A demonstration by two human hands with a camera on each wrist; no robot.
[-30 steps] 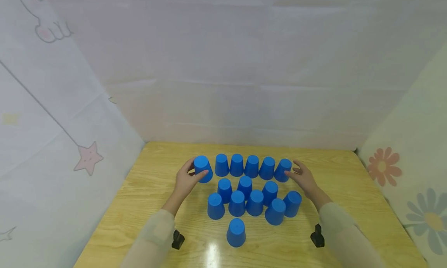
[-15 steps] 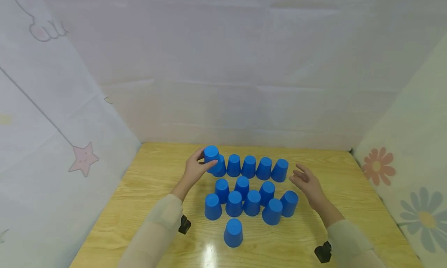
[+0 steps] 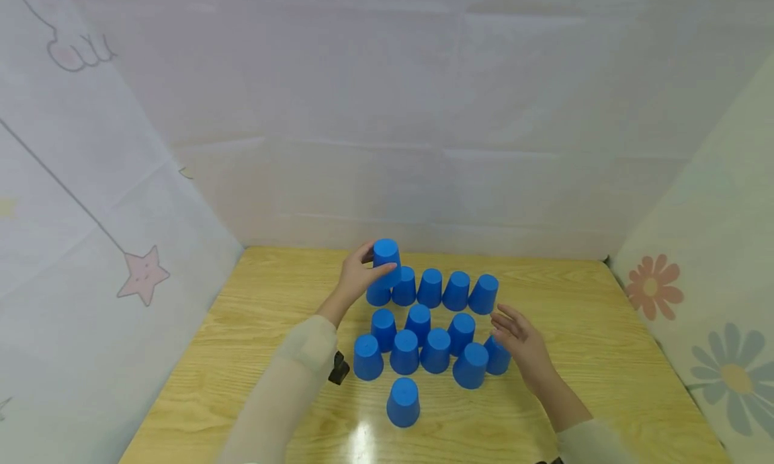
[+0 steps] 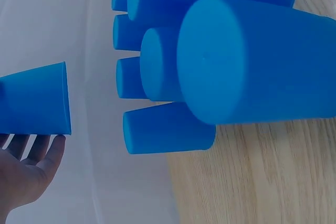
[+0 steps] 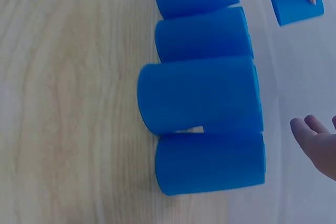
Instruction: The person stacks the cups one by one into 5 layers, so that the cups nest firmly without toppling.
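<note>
With my left hand (image 3: 357,274) I am pinching an upturned cup (image 3: 385,252) between thumb and fingers, and it is hanging in the air by the left end of the back row (image 3: 431,288). If I were lowering it too early, its rim could be knocking those closely standing cups. My right hand (image 3: 523,346), fingers loose, is holding nothing; by drifting, it could be tipping the rightmost front cup (image 3: 497,360) (partly hidden behind it).

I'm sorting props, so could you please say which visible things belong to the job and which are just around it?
Job:
blue tapered plastic-looking cup in the left hand;
matching upturned cups

Around it:
pale backdrop sheet;
yellowish wood-grained table
</note>
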